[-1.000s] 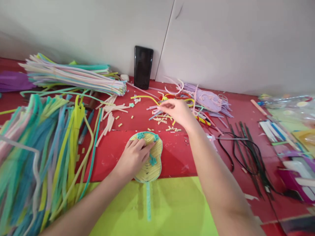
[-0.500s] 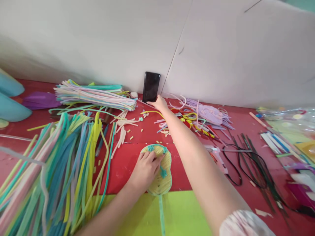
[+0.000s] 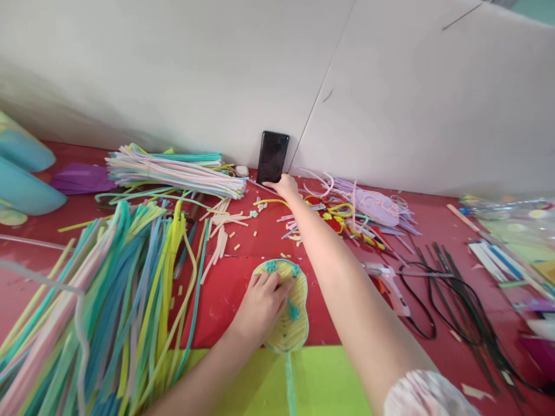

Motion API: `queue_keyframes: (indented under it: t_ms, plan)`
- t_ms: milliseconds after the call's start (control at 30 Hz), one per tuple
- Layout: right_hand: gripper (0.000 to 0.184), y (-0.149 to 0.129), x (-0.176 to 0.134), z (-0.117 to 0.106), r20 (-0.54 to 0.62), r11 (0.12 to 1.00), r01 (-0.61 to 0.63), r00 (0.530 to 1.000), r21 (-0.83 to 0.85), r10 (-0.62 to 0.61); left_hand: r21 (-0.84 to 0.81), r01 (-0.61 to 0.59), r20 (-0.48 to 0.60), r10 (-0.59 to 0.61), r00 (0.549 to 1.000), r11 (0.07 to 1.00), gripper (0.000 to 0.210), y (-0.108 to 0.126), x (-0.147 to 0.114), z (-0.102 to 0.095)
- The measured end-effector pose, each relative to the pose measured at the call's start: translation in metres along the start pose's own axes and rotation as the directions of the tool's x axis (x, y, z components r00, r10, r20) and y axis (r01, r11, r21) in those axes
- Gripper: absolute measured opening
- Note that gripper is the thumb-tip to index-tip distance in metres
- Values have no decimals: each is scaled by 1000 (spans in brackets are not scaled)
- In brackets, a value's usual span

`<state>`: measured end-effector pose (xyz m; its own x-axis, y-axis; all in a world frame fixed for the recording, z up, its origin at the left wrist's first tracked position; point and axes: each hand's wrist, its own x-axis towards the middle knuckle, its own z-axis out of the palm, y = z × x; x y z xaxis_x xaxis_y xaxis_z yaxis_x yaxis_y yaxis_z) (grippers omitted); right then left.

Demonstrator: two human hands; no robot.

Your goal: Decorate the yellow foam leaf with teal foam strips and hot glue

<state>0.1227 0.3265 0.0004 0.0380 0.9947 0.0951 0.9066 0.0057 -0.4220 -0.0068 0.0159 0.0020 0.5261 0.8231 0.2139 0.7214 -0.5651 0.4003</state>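
My left hand lies with bent fingers over a yellow pipe-cleaner piece, pressing on it; its fingertips are partly hidden. The piece is oval with a light teal rim, small teal flower shapes and a teal stem running toward me. Stretched forward, my right hand is closed at the bottom corner of a black smartphone, the thumb along its lower edge. The phone leans upright against the wall.
Bundles of coloured pipe cleaners fill the left, with a long loose heap nearer me. Purple pieces and yellow scraps lie behind my right forearm. A glue gun with a black cable sits at right. A green sheet is in front.
The view has shifted slightly, so everything sits a little lower and to the right. Both hands keep their places on the yellow piece and at the phone.
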Motion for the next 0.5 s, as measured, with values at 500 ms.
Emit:
queue_keyframes:
  t_ms: [500]
  plan:
    - [25,-30,-59,-76,-290,942,139,956,304,-48,-42,3,15,-2,1000,999,33,-2,-1,3]
